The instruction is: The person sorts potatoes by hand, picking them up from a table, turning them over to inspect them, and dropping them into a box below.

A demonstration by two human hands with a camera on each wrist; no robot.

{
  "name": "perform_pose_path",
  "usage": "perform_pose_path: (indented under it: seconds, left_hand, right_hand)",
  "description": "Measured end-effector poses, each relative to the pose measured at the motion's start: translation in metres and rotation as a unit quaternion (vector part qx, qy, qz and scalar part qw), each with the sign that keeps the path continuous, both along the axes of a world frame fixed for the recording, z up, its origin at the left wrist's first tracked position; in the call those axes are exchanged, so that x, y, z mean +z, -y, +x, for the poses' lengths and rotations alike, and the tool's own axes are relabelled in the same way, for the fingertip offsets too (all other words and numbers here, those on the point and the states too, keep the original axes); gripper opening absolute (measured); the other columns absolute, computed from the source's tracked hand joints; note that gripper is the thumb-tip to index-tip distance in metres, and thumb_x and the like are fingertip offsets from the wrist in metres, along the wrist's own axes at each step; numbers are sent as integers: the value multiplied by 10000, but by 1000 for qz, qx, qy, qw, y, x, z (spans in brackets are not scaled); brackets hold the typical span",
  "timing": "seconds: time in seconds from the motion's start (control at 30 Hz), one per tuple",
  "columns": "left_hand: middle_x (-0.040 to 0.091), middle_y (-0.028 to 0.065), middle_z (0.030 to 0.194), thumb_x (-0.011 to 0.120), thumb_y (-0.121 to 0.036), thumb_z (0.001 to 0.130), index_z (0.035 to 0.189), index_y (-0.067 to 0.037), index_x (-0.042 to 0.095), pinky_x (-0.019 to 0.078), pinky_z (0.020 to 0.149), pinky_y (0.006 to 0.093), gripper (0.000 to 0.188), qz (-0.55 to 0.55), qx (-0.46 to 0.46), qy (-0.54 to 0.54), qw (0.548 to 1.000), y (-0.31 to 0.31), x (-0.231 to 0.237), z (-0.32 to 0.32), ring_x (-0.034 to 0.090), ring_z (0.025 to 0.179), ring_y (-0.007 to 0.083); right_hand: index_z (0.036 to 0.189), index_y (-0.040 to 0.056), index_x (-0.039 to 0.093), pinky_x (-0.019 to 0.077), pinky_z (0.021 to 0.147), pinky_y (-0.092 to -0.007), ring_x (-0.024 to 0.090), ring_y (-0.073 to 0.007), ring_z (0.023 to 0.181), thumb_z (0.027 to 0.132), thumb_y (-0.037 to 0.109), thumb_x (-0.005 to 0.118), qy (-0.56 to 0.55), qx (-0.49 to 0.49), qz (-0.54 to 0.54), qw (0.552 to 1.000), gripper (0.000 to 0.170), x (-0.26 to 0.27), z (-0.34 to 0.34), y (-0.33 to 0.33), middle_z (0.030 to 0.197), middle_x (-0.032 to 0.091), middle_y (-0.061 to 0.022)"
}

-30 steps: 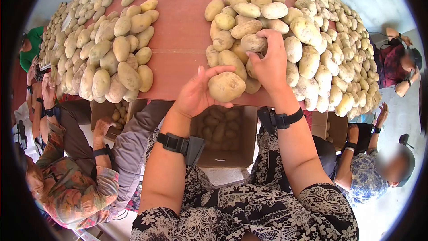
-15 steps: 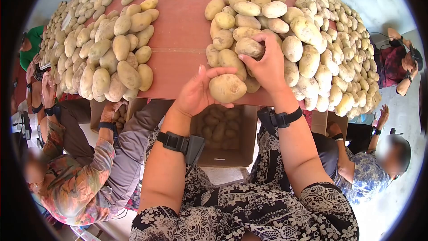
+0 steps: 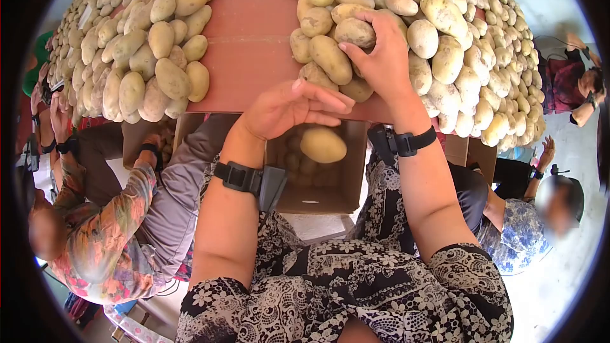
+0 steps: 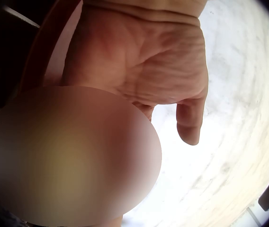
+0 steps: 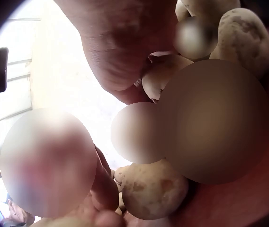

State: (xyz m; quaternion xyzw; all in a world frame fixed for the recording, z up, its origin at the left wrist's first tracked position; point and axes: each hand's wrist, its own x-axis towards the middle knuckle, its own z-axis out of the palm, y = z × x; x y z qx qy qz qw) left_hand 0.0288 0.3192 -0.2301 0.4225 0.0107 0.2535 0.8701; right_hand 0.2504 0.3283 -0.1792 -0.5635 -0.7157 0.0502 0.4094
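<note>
In the head view my left hand (image 3: 286, 111) is held over the table's front edge, fingers extended and holding nothing. Just below its fingers a yellowish potato (image 3: 323, 145) hangs in the air above an open cardboard box (image 3: 311, 200) with potatoes inside. My right hand (image 3: 386, 57) grips another potato (image 3: 354, 33) between thumb and fingers at the near side of the right-hand heap (image 3: 445, 16). The left wrist view has the bare palm (image 4: 139, 61), with a large blur over the fingers. In the right wrist view, blur hides much of the grip.
A second potato heap (image 3: 143, 51) lies on the left of the red table (image 3: 248, 44). Seated people (image 3: 108, 235) work on either side, one (image 3: 508, 222) at the right. Another cardboard box (image 3: 133, 143) stands at the left under the table edge.
My left hand has let go of the potato that lay in it, and that potato has dropped toward the box. My right hand keeps its potato. The head view has shifted slightly.
</note>
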Motion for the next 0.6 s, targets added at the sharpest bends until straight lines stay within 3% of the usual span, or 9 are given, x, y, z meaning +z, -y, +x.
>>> perform_pose_path:
  seconds: [0.03, 0.17, 0.27, 0.37, 0.47, 0.53, 0.6]
  left_hand:
    - [541, 289, 1368, 362, -558, 1022, 1287, 106, 563, 454, 1053, 472, 742, -43, -5, 5, 999, 1, 2, -1, 545, 1278, 375]
    - [543, 287, 1362, 435, -534, 1003, 1371, 115, 471, 499, 1006, 445, 747, -40, 26, -28, 998, -3, 8, -3, 579, 1240, 357]
    - [565, 275, 1333, 442, -508, 1007, 1409, 109, 427, 537, 955, 417, 737, -56, 32, -51, 997, -4, 10, -5, 618, 1187, 338]
    - [596, 251, 1292, 410, -497, 1027, 1414, 88, 432, 576, 887, 384, 702, -87, 23, -44, 995, -4, 8, -5, 658, 1122, 319]
    - [599, 249, 1279, 364, -558, 1029, 1442, 64, 398, 601, 843, 388, 748, -125, 5, 0, 992, -7, 1, -4, 667, 1108, 321]
    - [595, 252, 1280, 329, -598, 1026, 1459, 47, 372, 612, 837, 405, 778, -155, -6, 61, 986, -9, -1, -2, 662, 1118, 330]
    - [587, 257, 1288, 315, -613, 1023, 1460, 38, 362, 615, 842, 434, 785, -167, 24, 54, 984, -7, 2, -4, 657, 1127, 340]
  right_hand:
    - [1146, 56, 585, 509, 862, -424, 589, -382, 1028, 733, 101, 806, -2, -1, -4, 1000, 470, 1, 0, 1, 1105, 602, -167]
    - [1137, 40, 595, 509, 870, -412, 607, -358, 1025, 732, 119, 818, -25, 5, 2, 1000, 469, 0, 0, 2, 1089, 626, -164]
    - [1130, 28, 603, 516, 867, -403, 631, -327, 996, 732, 156, 833, -130, -34, -52, 990, 478, 9, -5, 5, 1076, 647, -157]
    - [1121, 21, 607, 522, 857, -405, 645, -308, 964, 733, 196, 844, -202, -17, -11, 979, 487, 10, -7, 7, 1061, 660, -145]
    - [1120, 17, 615, 525, 854, -406, 643, -324, 964, 753, 200, 828, -168, 33, 43, 984, 462, 17, -18, 15, 1070, 660, -152]
    - [1120, 15, 622, 524, 853, -408, 641, -333, 964, 778, 199, 805, -111, 124, 53, 985, 429, 20, -23, 17, 1068, 659, -161]
    - [1133, 19, 631, 525, 853, -401, 638, -348, 969, 837, 215, 751, -83, 228, 41, 969, 375, 18, -22, 16, 1087, 661, -170]
